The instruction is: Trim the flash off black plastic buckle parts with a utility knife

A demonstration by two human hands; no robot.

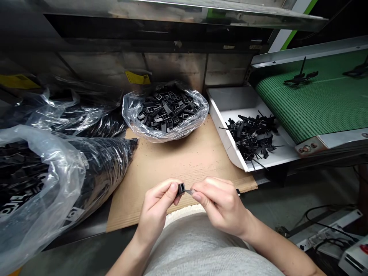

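Between the thumb and fingers of my left hand (pixel 161 201) is a small black plastic part (pixel 181 188), its hollow end facing right. My right hand (pixel 220 203) is closed around a slim knife with a grey blade (pixel 188 191). The blade's tip reaches the end of the plastic part. Most of the knife's handle is hidden by my fingers; a dark end seems to show behind the hand. Both hands are above the near edge of a cardboard sheet (pixel 161 161).
A clear bag (pixel 198 119) of black parts sits at the cardboard's back. Filled plastic bags (pixel 69 165) crowd the left. On the right, a white tray (pixel 227 147) holds black moulded pieces beside a green conveyor belt (pixel 287 96) carrying more pieces. A metal shelf (pixel 218 11) overhangs the back.
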